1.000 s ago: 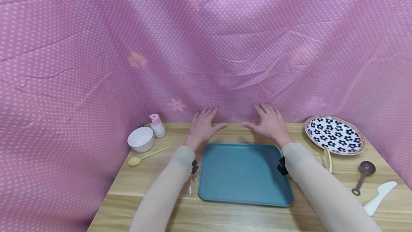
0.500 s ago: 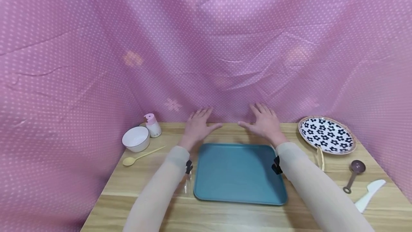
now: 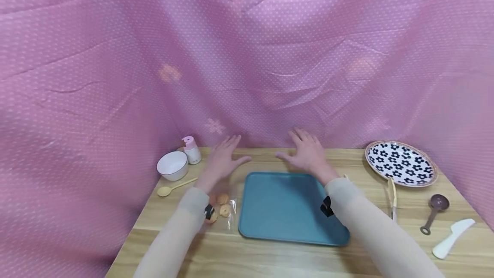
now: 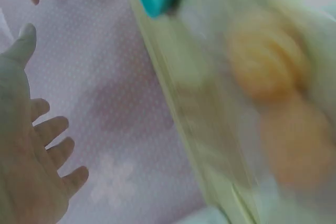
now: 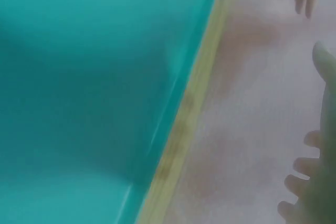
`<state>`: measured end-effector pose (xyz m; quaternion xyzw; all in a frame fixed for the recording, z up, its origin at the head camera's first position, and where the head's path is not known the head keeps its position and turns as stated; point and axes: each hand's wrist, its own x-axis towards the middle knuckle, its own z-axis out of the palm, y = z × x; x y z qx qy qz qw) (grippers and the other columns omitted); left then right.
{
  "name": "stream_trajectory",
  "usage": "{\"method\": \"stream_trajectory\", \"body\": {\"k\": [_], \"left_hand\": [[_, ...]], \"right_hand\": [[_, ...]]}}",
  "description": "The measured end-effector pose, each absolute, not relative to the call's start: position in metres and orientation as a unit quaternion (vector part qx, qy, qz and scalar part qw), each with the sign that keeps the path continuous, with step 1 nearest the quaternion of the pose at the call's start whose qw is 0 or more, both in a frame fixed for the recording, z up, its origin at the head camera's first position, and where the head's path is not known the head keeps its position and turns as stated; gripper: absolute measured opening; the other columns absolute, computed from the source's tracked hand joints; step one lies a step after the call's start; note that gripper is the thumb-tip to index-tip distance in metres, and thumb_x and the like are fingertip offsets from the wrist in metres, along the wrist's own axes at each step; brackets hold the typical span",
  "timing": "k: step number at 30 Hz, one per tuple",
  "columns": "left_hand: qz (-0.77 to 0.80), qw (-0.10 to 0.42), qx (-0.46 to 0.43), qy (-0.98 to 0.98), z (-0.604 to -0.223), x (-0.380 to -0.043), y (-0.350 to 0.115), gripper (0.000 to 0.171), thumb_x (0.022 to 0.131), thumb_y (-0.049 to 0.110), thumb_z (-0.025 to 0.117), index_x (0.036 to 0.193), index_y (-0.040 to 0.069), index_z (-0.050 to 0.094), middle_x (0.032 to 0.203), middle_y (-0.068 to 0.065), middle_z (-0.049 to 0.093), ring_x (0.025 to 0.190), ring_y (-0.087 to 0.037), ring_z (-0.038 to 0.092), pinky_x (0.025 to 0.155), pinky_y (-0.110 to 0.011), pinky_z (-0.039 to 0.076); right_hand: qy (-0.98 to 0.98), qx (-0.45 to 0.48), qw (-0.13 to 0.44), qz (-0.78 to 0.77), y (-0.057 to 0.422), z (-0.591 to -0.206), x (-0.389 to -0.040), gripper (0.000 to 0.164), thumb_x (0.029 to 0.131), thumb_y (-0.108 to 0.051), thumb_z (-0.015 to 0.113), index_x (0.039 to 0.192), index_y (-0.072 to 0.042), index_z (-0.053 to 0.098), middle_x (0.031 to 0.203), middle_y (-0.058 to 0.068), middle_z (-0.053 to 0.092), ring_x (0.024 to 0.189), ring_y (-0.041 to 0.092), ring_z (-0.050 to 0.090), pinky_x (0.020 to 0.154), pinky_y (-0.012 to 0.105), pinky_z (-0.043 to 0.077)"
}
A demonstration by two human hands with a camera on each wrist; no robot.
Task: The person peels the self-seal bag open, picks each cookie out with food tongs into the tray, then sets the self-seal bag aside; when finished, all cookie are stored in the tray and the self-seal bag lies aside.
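Left hand point(image 3: 221, 161) and right hand point(image 3: 308, 154) swing left, and out come the biscuits point(image 3: 224, 210)!
Fingers spread, both holding nothing; the left sleeve point(image 3: 175, 226) now uncovers at least 3 biscuits, apparently in clear wrap point(image 3: 233, 213), just left of the blue tray point(image 3: 291, 213), seemingly easier to reach. No brand or lettering readable; marks on the pump bottle point(image 3: 193, 155) are too small.
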<state>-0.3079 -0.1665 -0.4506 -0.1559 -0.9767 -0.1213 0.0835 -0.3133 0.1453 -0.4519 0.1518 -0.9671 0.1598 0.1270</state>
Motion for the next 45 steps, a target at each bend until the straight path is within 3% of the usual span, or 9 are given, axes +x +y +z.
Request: {"method": "stream_trajectory", "body": {"k": [5, 9, 14, 19, 26, 35, 45], "left_hand": [[-0.113, 0.083, -0.156, -0.978, -0.459, -0.276, -0.205, 0.096, 0.087, 0.085, 0.044, 0.162, 0.031, 0.018, 0.170, 0.001, 0.025, 0.159, -0.026, 0.024, 0.130, -0.054, 0.022], [-0.161, 0.052, -0.161, -0.972, -0.469, -0.248, -0.233, 0.090, 0.090, 0.074, 0.055, 0.162, 0.029, 0.022, 0.168, -0.001, 0.032, 0.156, -0.030, 0.030, 0.128, -0.055, 0.027], [-0.208, 0.023, -0.152, -0.966, -0.480, -0.215, -0.266, 0.087, 0.091, 0.067, 0.061, 0.160, 0.028, 0.026, 0.167, 0.000, 0.034, 0.156, -0.029, 0.032, 0.128, -0.053, 0.029], [-0.231, 0.023, -0.142, -0.962, -0.491, -0.195, -0.289, 0.077, 0.092, 0.053, 0.069, 0.156, 0.024, 0.038, 0.161, -0.003, 0.045, 0.149, -0.027, 0.044, 0.125, -0.051, 0.034], [-0.232, -0.001, -0.126, -0.965, -0.504, -0.175, -0.304, 0.066, 0.092, 0.046, 0.073, 0.148, 0.020, 0.051, 0.148, 0.000, 0.060, 0.139, -0.024, 0.056, 0.121, -0.048, 0.042], [-0.174, 0.006, -0.143, -0.974, -0.509, -0.170, -0.311, 0.055, 0.093, 0.043, 0.071, 0.141, 0.018, 0.060, 0.148, -0.003, 0.060, 0.138, -0.026, 0.057, 0.121, -0.048, 0.042], [-0.163, 0.031, -0.133, -0.977, -0.513, -0.168, -0.312, 0.036, 0.090, 0.039, 0.075, 0.121, 0.021, 0.074, 0.138, -0.003, 0.066, 0.132, -0.025, 0.063, 0.115, -0.049, 0.048]], "right_hand": [[-0.958, 0.193, 0.128, 0.171, 0.109, -0.462, -0.295, 0.103, 0.081, -0.085, 0.053, 0.157, -0.017, 0.037, 0.164, 0.013, 0.038, 0.153, 0.037, 0.034, 0.129, 0.059, 0.024], [-0.952, 0.227, 0.110, 0.173, 0.074, -0.470, -0.277, 0.099, 0.083, -0.081, 0.057, 0.156, -0.018, 0.038, 0.162, 0.012, 0.042, 0.151, 0.036, 0.038, 0.128, 0.058, 0.027], [-0.942, 0.287, 0.079, 0.156, 0.035, -0.477, -0.252, 0.099, 0.082, -0.084, 0.054, 0.156, -0.020, 0.038, 0.163, 0.009, 0.042, 0.151, 0.033, 0.039, 0.128, 0.056, 0.028], [-0.923, 0.349, 0.057, 0.149, 0.009, -0.485, -0.230, 0.092, 0.084, -0.080, 0.056, 0.152, -0.019, 0.045, 0.158, 0.009, 0.048, 0.147, 0.031, 0.045, 0.126, 0.054, 0.032], [-0.892, 0.420, 0.052, 0.157, -0.010, -0.498, -0.209, 0.072, 0.087, -0.063, 0.067, 0.143, -0.019, 0.057, 0.149, 0.007, 0.058, 0.139, 0.030, 0.054, 0.121, 0.051, 0.041], [-0.860, 0.484, 0.022, 0.160, -0.015, -0.509, -0.198, 0.060, 0.092, -0.053, 0.068, 0.138, -0.016, 0.061, 0.150, 0.008, 0.058, 0.143, 0.030, 0.052, 0.127, 0.051, 0.033], [-0.843, 0.504, 0.008, 0.186, -0.010, -0.513, -0.199, 0.033, 0.096, -0.041, 0.068, 0.121, -0.020, 0.072, 0.144, 0.006, 0.063, 0.139, 0.026, 0.055, 0.126, 0.051, 0.034]]}}
